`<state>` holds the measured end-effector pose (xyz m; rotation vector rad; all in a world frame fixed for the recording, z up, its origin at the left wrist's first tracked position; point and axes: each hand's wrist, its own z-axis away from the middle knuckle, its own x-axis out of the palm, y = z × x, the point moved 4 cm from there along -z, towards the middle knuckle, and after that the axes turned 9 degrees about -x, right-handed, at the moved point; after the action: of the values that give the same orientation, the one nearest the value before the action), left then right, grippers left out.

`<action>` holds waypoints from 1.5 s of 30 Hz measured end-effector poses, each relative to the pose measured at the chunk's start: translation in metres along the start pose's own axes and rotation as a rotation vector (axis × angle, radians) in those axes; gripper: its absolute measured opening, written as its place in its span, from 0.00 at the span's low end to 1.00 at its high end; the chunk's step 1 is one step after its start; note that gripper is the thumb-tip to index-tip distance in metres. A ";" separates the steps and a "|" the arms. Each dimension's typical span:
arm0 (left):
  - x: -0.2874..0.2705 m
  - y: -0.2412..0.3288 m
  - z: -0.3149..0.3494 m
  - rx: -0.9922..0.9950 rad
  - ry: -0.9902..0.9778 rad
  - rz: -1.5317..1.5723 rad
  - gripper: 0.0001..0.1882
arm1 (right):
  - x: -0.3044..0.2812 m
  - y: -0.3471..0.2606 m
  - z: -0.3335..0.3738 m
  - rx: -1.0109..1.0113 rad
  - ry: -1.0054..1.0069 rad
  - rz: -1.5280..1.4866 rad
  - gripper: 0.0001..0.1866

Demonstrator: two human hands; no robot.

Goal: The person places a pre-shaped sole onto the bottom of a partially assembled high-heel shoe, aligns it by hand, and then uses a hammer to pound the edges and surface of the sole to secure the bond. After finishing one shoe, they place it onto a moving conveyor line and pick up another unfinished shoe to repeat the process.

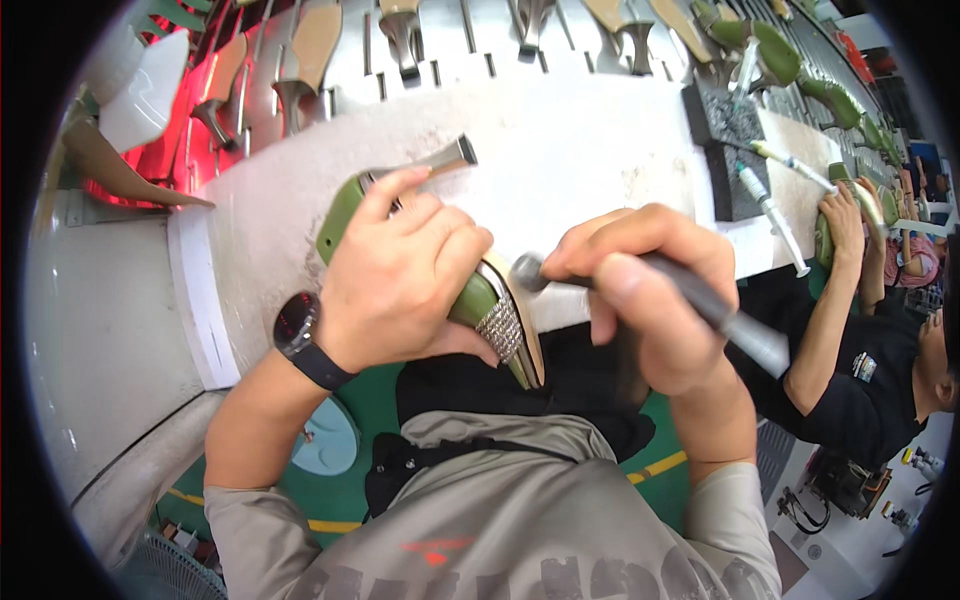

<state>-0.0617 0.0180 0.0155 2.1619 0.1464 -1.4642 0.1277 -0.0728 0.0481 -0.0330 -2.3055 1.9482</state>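
Observation:
My left hand [400,260] is wrapped over a high-heeled shoe on a green last [342,215], lying on its side. The shoe's dark heel [450,155] points to the far right, past my fingers. A sparkly strap [498,328] crosses the toe end, which points toward me, and a tan sole [523,318] faces right. In my right hand [650,290], slightly blurred, is a dark hammer-like tool [690,288]. Its rounded metal end [529,271] is close to the sole's edge; whether they touch I cannot tell. The opposite end tapers and looks pale.
Syringes [770,215] rest by a black block [722,150] on the right of the white worktop [560,150]. Beyond it, a slatted rack [470,50] carries several heeled shoe parts. A co-worker [835,350] handles a green last at the right.

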 end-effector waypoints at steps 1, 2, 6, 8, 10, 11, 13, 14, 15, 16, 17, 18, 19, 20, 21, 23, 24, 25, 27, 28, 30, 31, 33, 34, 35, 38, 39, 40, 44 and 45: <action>-0.002 -0.001 -0.002 0.017 0.022 -0.014 0.43 | -0.008 0.006 -0.008 -0.514 -0.105 0.515 0.06; -0.005 -0.004 -0.003 -0.005 0.020 0.046 0.45 | -0.019 0.019 -0.012 -0.544 -0.170 0.773 0.12; -0.033 -0.033 -0.005 -0.301 0.206 0.539 0.41 | -0.022 0.013 -0.006 -0.281 -0.363 1.448 0.44; -0.039 -0.046 -0.008 -0.475 0.338 1.172 0.38 | 0.001 -0.001 -0.006 -0.445 -0.303 1.235 0.47; -0.023 -0.054 -0.029 -0.414 0.164 1.794 0.51 | 0.025 -0.003 -0.020 -0.660 -0.210 0.967 0.51; -0.025 -0.044 -0.048 -0.341 0.054 2.115 0.50 | 0.033 0.008 -0.033 -0.744 -0.169 0.926 0.53; -0.017 -0.046 -0.075 -0.434 0.163 1.943 0.43 | 0.024 0.029 -0.069 -0.986 0.070 0.708 0.51; -0.015 -0.048 -0.082 -0.507 0.235 1.788 0.40 | 0.020 0.039 -0.085 -0.944 0.140 0.671 0.50; -0.010 -0.050 -0.084 -0.579 0.305 1.632 0.37 | 0.025 0.033 -0.099 -0.771 0.198 0.674 0.44; 0.004 -0.049 -0.081 -0.666 0.264 1.528 0.34 | 0.022 0.039 -0.121 -0.686 0.258 0.508 0.42; 0.013 -0.050 -0.069 -0.750 0.246 1.403 0.32 | 0.024 0.043 -0.151 -0.507 0.308 0.281 0.38; 0.025 -0.048 -0.059 -0.729 0.197 1.341 0.28 | 0.023 0.045 -0.177 -0.306 0.359 0.385 0.36; 0.039 -0.040 -0.054 -0.690 0.142 1.281 0.25 | 0.011 0.064 -0.204 -0.274 0.426 0.415 0.35; 0.054 -0.035 -0.048 -0.638 0.169 1.162 0.21 | 0.002 0.075 -0.224 -0.151 0.377 0.444 0.36; 0.063 -0.029 -0.047 -0.587 0.196 1.045 0.18 | -0.009 0.089 -0.234 -0.011 0.394 0.547 0.32; 0.058 -0.017 -0.050 -0.441 0.180 0.879 0.15 | -0.018 0.098 -0.230 0.064 0.359 0.655 0.34; 0.053 -0.010 -0.053 -0.320 0.181 0.706 0.13 | -0.018 0.093 -0.228 0.068 0.313 0.694 0.34; 0.052 -0.010 -0.058 -0.306 0.174 0.710 0.13 | -0.020 0.089 -0.227 0.075 0.268 0.732 0.35; 0.055 -0.014 -0.053 -0.365 0.142 0.721 0.12 | -0.029 0.050 -0.216 -0.079 0.252 0.933 0.39; 0.053 -0.013 -0.055 -0.367 0.135 0.728 0.12 | -0.048 0.033 -0.218 -0.277 0.277 1.048 0.37; 0.051 -0.021 -0.049 -0.389 0.147 0.710 0.12 | -0.094 -0.025 -0.220 -0.356 0.286 1.122 0.30; 0.051 -0.019 -0.050 -0.390 0.161 0.701 0.12 | -0.141 -0.045 -0.223 -0.385 0.354 1.263 0.29; 0.055 -0.013 -0.057 -0.391 0.123 0.726 0.11 | -0.252 -0.079 -0.221 -0.334 0.479 1.548 0.25; 0.055 -0.013 -0.057 -0.380 0.108 0.665 0.11 | -0.305 -0.085 -0.219 -0.262 0.511 1.565 0.24; 0.057 -0.014 -0.057 -0.377 0.098 0.602 0.12 | -0.346 -0.087 -0.220 -0.052 0.485 1.672 0.23; 0.052 -0.010 -0.057 -0.337 0.083 0.463 0.14 | -0.477 -0.058 -0.218 0.265 0.343 1.816 0.25; 0.053 -0.011 -0.057 -0.324 0.077 0.426 0.15 | -0.503 -0.042 -0.222 0.381 0.183 1.797 0.27; 0.056 -0.011 -0.056 -0.328 0.072 0.431 0.15 | -0.528 -0.021 -0.224 0.321 0.119 1.727 0.31; 0.041 -0.006 -0.066 -0.331 0.011 0.401 0.10 | -0.547 0.066 -0.247 0.327 -0.233 1.321 0.37; 0.041 -0.005 -0.066 -0.351 -0.004 0.413 0.10 | -0.551 0.078 -0.248 0.218 -0.241 1.322 0.31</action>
<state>0.0084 0.0462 -0.0041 1.7755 -0.0422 -1.1131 0.6960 0.1312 -0.0322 -1.7690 -2.3552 2.7499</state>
